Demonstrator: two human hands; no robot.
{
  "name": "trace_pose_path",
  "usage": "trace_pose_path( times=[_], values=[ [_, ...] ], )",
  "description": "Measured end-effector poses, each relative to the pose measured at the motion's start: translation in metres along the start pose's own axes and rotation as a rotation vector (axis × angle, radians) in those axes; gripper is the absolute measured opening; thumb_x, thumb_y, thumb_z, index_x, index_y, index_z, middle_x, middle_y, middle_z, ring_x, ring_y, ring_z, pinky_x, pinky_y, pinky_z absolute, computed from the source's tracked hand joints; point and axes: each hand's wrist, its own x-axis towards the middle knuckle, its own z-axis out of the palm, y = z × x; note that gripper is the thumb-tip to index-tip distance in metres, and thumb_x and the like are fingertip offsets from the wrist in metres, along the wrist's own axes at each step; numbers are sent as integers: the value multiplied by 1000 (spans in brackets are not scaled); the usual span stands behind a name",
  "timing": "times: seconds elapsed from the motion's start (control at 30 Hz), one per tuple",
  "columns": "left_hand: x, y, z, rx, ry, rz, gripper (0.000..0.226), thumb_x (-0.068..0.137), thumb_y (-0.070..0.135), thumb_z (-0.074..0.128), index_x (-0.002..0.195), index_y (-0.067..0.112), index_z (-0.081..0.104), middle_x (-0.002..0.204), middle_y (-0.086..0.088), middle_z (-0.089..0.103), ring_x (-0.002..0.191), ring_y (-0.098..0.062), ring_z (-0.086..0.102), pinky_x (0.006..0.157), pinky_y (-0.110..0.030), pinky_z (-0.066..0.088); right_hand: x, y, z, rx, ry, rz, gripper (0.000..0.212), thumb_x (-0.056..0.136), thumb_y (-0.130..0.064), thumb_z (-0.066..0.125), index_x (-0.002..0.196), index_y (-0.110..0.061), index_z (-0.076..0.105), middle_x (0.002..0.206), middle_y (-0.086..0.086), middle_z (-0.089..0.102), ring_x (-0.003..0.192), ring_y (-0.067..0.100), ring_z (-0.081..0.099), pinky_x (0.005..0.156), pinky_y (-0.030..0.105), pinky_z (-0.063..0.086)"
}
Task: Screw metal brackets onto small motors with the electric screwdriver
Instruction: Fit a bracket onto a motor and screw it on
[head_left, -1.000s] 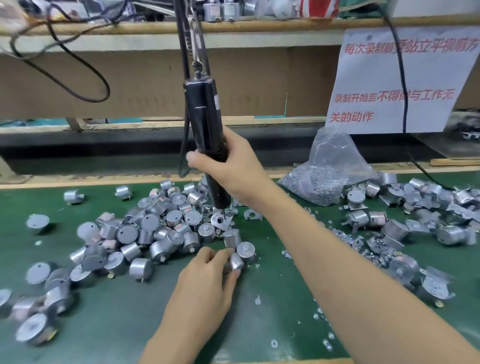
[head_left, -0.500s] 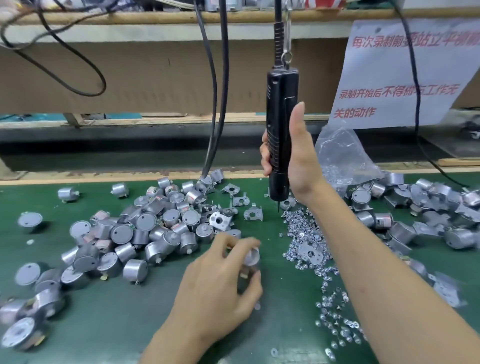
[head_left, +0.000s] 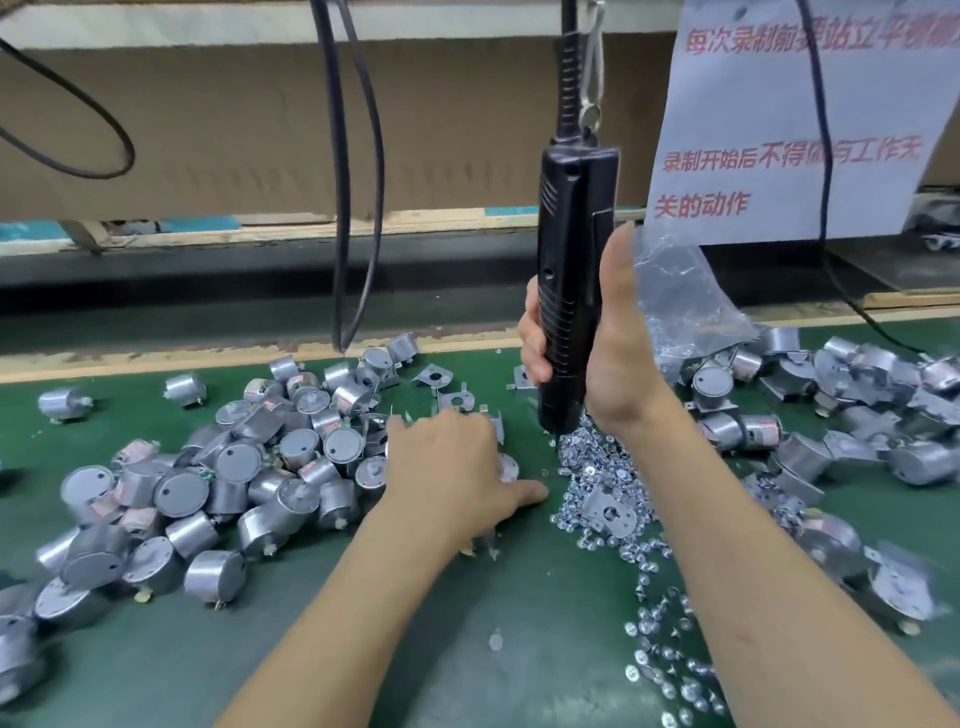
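right hand (head_left: 613, 364): wrapped round the lower barrel of the electric screwdriver (head_left: 571, 270), thumb lying up along its side. The tool hangs upright from a hook and cable overhead.
left hand (head_left: 447, 467): palm down on the green bench (head_left: 519, 597), thumb poking out toward 3 o'clock. The fingers are buried at the edge of the parts, so I honestly can't tell if it's got anything.
screws (head_left: 597, 467): a shiny heap at 3 o'clock of the left hand, trailing off toward 5. The driver's lower end sits right at its far edge.
motors (head_left: 234, 478): a big bare pile from 8 to 11 o'clock of the left hand.
brackets (head_left: 441, 379): a few loose ones at 12 o'clock of the left hand.
stray bracket (head_left: 608, 512): lies flat on the screws.
right-side heap (head_left: 831, 415): at 3 o'clock of the right hand. It looks like motors with brackets already on, but it's blurry.
step, my guess: getting one screw onto the bit while the left hand fetches the next motor and bracket.
doing it well: keep the driver dead vertical and dab a single screw, don't plough the heap. Seat the bracket flat with its holes lined up, and pin the motor down before pulling the trigger.
watch out: a tilted bit probably cams out or cross-threads, and the round cans roll easily.
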Motion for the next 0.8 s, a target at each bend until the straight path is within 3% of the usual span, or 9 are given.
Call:
trace_pose_path(
  times=[0.1,0.2,0.33,0.8],
  values=[
    [-3,-9,4,-67,-21,54,62,67,85,52,76,23,53,72,6,56,71,-23,50,87,-46,37,-3,0,-1,43,-55,4,89,49,-98,57,73,-13,53,59,5,45,44,18,41,50,30,34],
    [-5,-22,6,-163,-27,152,44,70,69,55,93,31,57,83,10,64,90,-21,59,81,-39,41,-5,2,-2,60,-81,9,87,49,-98,57,73,-14,52,59,4,45,44,18,41,51,33,31],
    [-6,-26,9,-194,-27,208,32,76,59,54,90,31,55,81,10,65,89,-21,58,78,-37,42,-6,6,-2,75,-90,29,83,50,-98,56,70,-17,55,58,2,44,44,18,39,53,34,30],
    [-5,-24,12,-161,-17,181,35,76,61,52,88,28,55,78,10,65,88,-21,57,85,-41,41,-7,10,6,96,-113,55,87,48,-98,60,71,-15,53,58,4,43,43,18,40,49,30,33]
  ],
)
